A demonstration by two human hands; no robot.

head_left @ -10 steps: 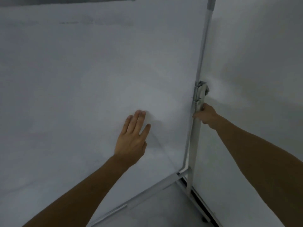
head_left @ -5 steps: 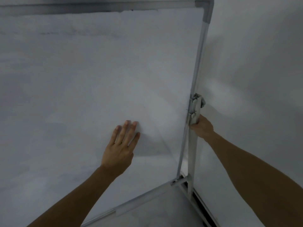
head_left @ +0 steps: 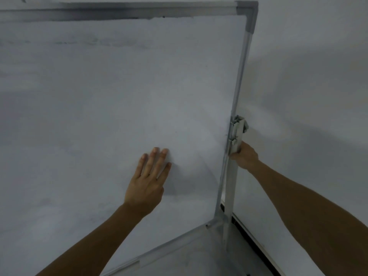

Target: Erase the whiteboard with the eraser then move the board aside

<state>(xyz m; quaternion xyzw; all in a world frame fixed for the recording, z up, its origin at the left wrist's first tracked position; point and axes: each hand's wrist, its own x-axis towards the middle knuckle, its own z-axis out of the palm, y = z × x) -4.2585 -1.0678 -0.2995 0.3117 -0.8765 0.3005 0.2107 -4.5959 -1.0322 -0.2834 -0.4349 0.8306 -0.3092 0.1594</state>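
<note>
While left hand (head_left: 146,188) presses, right hand (head_left: 246,158) grips whiteboard (head_left: 119,96).

Left hand (head_left: 146,186) flat on whiteboard (head_left: 99,106) — right hand (head_left: 246,157) grips stand post (head_left: 231,188).

A large flat white whiteboard (head_left: 119,86) shows faint grey smudges in a band near its top. Its silver-grey metal frame (head_left: 241,76) ends in a darker grey plastic corner cap (head_left: 248,14). Behind, a plain white wall (head_left: 308,56) meets a pale grey floor (head_left: 189,261) along a black skirting strip (head_left: 256,248).
</note>
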